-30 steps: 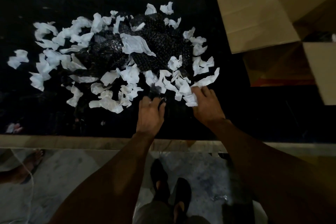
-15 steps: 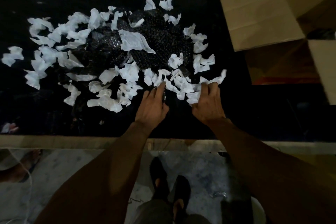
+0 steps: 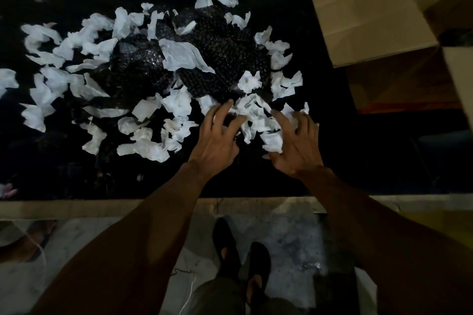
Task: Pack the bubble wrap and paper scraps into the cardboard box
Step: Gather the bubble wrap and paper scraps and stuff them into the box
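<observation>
Several white paper scraps (image 3: 179, 56) lie strewn over a black tabletop around and on top of dark bubble wrap (image 3: 220, 59). An open cardboard box (image 3: 363, 7) stands at the top right with its flaps spread. My left hand (image 3: 217, 138) rests at the near edge of the pile, fingers spread and curled over scraps. My right hand (image 3: 294, 143) lies beside it with fingers spread, pressing on a cluster of scraps (image 3: 256, 115) that sits between the two hands. Neither hand has lifted anything.
The black table (image 3: 358, 166) ends at a pale front edge (image 3: 76, 208) close to my body. Beyond the edge are a grey floor, my feet (image 3: 240, 256) and another person's foot (image 3: 30, 240) at the left. A box flap (image 3: 460, 84) reaches down the right side.
Both hands have slid forward into the pile's near edge and spread their fingers. The scraps between them have bunched together.
</observation>
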